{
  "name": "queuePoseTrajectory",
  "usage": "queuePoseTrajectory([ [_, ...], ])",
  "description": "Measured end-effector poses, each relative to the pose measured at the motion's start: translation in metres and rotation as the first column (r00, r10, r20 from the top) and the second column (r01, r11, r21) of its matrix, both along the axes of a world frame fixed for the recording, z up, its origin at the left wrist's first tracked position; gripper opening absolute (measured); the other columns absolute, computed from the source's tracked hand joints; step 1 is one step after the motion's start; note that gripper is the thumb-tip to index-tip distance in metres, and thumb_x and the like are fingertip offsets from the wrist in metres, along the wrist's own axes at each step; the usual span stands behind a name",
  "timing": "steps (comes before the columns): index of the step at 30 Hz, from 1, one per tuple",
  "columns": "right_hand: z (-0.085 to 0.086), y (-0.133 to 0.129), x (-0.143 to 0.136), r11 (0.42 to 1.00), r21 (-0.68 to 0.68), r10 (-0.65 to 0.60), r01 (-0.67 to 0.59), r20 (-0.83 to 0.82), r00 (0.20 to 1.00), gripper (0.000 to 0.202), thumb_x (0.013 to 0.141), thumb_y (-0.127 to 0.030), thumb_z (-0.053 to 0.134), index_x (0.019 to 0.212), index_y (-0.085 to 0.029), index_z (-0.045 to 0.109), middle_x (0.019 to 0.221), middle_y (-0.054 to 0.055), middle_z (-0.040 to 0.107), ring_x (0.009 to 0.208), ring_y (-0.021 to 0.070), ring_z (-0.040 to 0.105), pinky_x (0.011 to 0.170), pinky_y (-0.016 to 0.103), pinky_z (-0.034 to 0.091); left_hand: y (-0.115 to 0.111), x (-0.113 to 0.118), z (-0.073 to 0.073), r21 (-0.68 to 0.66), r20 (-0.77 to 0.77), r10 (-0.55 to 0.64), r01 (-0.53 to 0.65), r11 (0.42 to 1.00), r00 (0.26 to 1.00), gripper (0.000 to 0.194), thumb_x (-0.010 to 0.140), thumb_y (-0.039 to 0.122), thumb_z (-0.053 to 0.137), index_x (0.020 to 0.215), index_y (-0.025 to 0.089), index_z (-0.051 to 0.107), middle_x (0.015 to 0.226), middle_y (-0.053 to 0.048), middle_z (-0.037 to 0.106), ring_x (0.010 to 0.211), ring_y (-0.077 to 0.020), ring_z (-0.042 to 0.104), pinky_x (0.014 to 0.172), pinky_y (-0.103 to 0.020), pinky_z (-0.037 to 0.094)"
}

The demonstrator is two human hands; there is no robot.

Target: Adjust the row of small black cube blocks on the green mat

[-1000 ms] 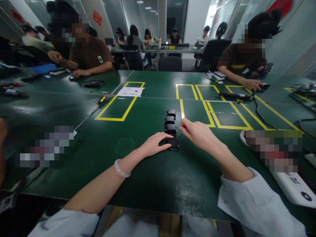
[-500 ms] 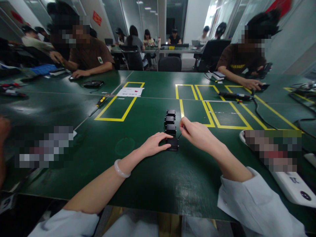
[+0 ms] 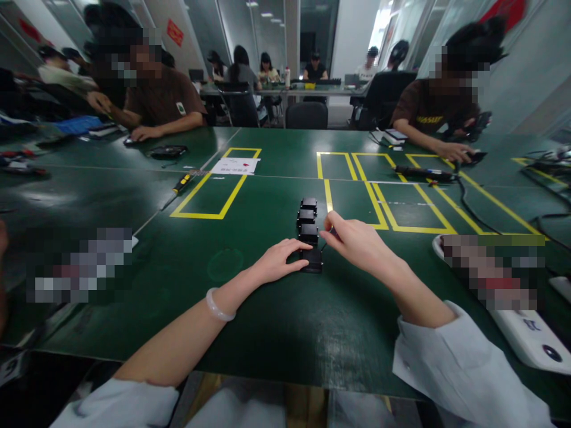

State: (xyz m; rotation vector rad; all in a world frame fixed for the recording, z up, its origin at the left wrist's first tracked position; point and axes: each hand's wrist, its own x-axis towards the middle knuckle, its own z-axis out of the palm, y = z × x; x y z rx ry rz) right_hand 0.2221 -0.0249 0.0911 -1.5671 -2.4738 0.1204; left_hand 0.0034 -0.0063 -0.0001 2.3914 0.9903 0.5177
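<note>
Several small black blocks (image 3: 308,232) stand in a column on the green table (image 3: 267,321). My left hand (image 3: 283,260) rests its fingertips on the left side of the nearest black block (image 3: 313,261), pressing on it. A thin dark tool (image 3: 324,244) is pinched in my right hand (image 3: 345,236), just to the right of the column. The tool's lower end points down at the right edge of the nearest block; whether it touches is too small to tell.
Yellow tape outlines (image 3: 198,216) mark the table ahead. A paper sheet (image 3: 235,166) and a yellow-black screwdriver (image 3: 182,183) lie ahead left. A blurred-out device lies at left, another in a white case (image 3: 526,339) at right. People sit across the table.
The fingers of my right hand have shifted slightly on the thin tool. My left hand and the black blocks have kept their places.
</note>
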Motion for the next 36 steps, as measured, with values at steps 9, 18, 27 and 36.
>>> queuePoseTrajectory([
  [9,0.0019,-0.0025,0.0003,1.000,-0.005,0.029,-0.029,-0.005,1.000,0.016,0.093,-0.027,0.035,0.101,-0.020,0.047,0.076,0.003,0.064,0.063,0.0146,0.055,0.054,0.025,0.026,0.0006,-0.0003,-0.0009,0.005,0.004,-0.008,0.008,1.000,1.000,0.035,0.092,0.039,0.052,0.125,0.026,0.053,0.114,-0.004,0.060,0.104,-0.0221,0.056,0.090,-0.035,0.042],
  [18,0.0004,-0.0011,-0.0005,1.000,0.017,-0.002,0.001,0.064,0.998,0.021,0.095,-0.031,0.031,0.101,-0.020,0.048,0.074,0.004,0.064,0.062,0.0161,0.056,0.053,0.025,0.024,-0.0001,-0.0003,0.0010,0.000,-0.005,-0.006,0.006,1.000,1.000,0.035,0.092,0.039,0.052,0.125,0.026,0.053,0.114,-0.004,0.060,0.104,-0.0222,0.055,0.089,-0.034,0.042],
  [27,-0.0020,0.0010,-0.0014,0.999,0.016,-0.032,0.031,0.050,0.998,0.023,0.095,-0.037,0.034,0.099,-0.020,0.049,0.075,0.004,0.065,0.065,0.0172,0.057,0.054,0.026,0.024,0.0009,-0.0002,-0.0007,0.010,-0.003,-0.008,0.008,1.000,1.000,0.036,0.092,0.038,0.053,0.125,0.026,0.053,0.114,-0.004,0.060,0.104,-0.0219,0.055,0.089,-0.033,0.042],
  [36,-0.0018,0.0004,-0.0006,1.000,0.025,0.019,-0.019,-0.007,1.000,0.018,0.094,-0.031,0.035,0.100,-0.019,0.048,0.075,0.003,0.064,0.062,0.0144,0.055,0.053,0.025,0.024,-0.0001,-0.0006,-0.0001,0.003,-0.001,-0.005,0.005,1.000,1.000,0.035,0.092,0.039,0.052,0.125,0.027,0.052,0.113,-0.004,0.060,0.103,-0.0216,0.055,0.089,-0.033,0.042],
])
